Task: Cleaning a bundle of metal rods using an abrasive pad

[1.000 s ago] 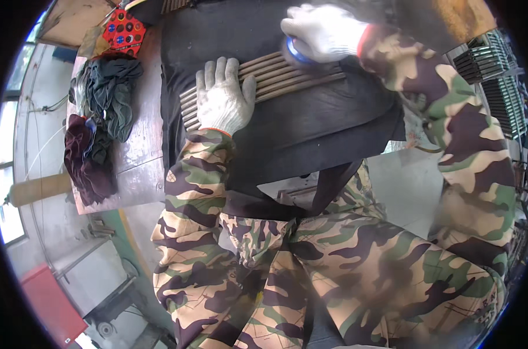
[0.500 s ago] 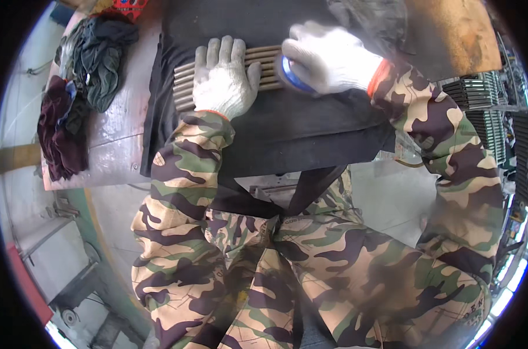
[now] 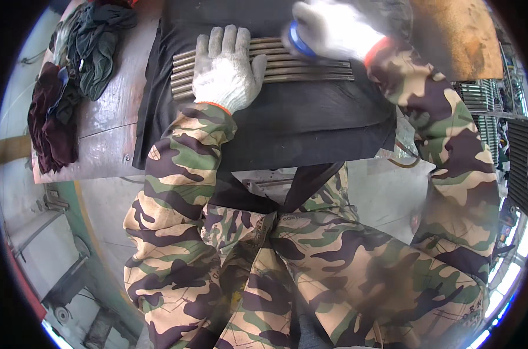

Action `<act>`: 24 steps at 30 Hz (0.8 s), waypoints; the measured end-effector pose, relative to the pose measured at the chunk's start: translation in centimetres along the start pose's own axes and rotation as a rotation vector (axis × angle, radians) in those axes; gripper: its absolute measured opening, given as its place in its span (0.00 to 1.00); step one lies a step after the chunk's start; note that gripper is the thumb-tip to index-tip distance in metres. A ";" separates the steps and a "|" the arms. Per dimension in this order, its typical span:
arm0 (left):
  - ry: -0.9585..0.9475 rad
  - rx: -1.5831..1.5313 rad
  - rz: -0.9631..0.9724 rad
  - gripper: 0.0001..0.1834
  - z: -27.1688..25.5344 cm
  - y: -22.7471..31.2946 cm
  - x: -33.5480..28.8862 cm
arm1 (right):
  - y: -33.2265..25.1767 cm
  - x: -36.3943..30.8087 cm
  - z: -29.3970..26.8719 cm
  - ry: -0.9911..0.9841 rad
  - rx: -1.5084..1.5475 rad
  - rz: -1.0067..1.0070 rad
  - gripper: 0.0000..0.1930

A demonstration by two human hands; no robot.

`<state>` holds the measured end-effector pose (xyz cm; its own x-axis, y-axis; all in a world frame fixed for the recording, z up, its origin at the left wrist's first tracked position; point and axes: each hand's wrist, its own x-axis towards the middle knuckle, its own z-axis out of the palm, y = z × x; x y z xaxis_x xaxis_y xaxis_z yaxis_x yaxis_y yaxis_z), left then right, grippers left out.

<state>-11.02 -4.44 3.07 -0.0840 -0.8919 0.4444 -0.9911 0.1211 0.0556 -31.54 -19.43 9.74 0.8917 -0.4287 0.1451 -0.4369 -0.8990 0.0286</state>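
Observation:
Several metal rods [image 3: 307, 71] lie side by side on a black cloth [image 3: 310, 128] spread over the table. My left hand [image 3: 226, 72], in a white knit glove, rests flat across their left part, fingers stretched out and pointing away from me. Over the far side of the rods, my right hand [image 3: 334, 29], gloved alike and blurred by motion, is closed around a round blue-edged object [image 3: 300, 42]. Its underside and exact kind are hidden. The right ends of the nearer rods show below this hand.
Crumpled dark green [image 3: 98, 49] and maroon cloths [image 3: 51, 125] lie on the table's left side. A brown stained board [image 3: 459, 43] is at the far right. Beyond the right table edge stand racks holding many metal rods [image 3: 476, 96].
My right hand has moved farther away with the blue-edged object, baring the nearer rods' right ends. My left hand remains flat on the rods. The view has shifted slightly.

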 end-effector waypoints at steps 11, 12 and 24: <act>-0.033 -0.067 -0.051 0.27 1.0 -0.2 0.0 | -1.0 -0.1 -0.9 0.033 -0.002 -0.001 0.13; -0.007 -0.061 -0.069 0.26 1.3 -0.4 0.0 | -1.8 -0.9 -1.4 0.006 0.035 -0.038 0.13; -0.068 0.032 -0.047 0.29 0.3 1.2 -0.1 | -2.4 -2.3 -2.4 0.006 0.076 -0.062 0.11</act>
<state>-12.19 -4.38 2.81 -0.0426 -0.9239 0.3802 -0.9968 0.0648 0.0457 -32.80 -16.10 11.70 0.9157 -0.3721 0.1514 -0.3709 -0.9279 -0.0376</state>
